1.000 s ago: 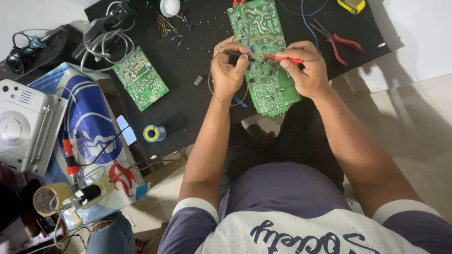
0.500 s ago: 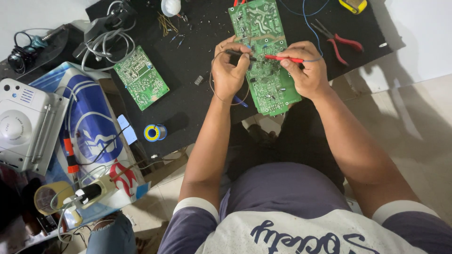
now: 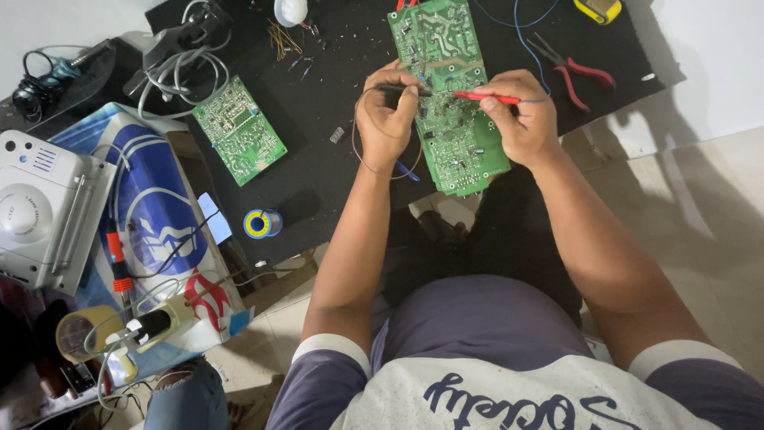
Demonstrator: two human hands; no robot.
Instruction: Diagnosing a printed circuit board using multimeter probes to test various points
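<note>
A long green circuit board (image 3: 446,119) lies on the black mat (image 3: 334,87) in front of me. My left hand (image 3: 385,115) grips a black test probe (image 3: 402,89), its tip resting on the board. My right hand (image 3: 519,119) holds a red test probe (image 3: 485,97) pointed at the same area of the board. Thin black wire loops down from the left hand.
A smaller green circuit board (image 3: 237,130) lies left on the mat, a solder spool (image 3: 260,224) below it. Red-handled pliers (image 3: 577,70) sit at right. A white device (image 3: 36,207), blue-white bag (image 3: 151,223), tape roll (image 3: 83,334) and cables crowd the left.
Both hands stay on the board with the probes; the tips have shifted only slightly. Nothing else has moved.
</note>
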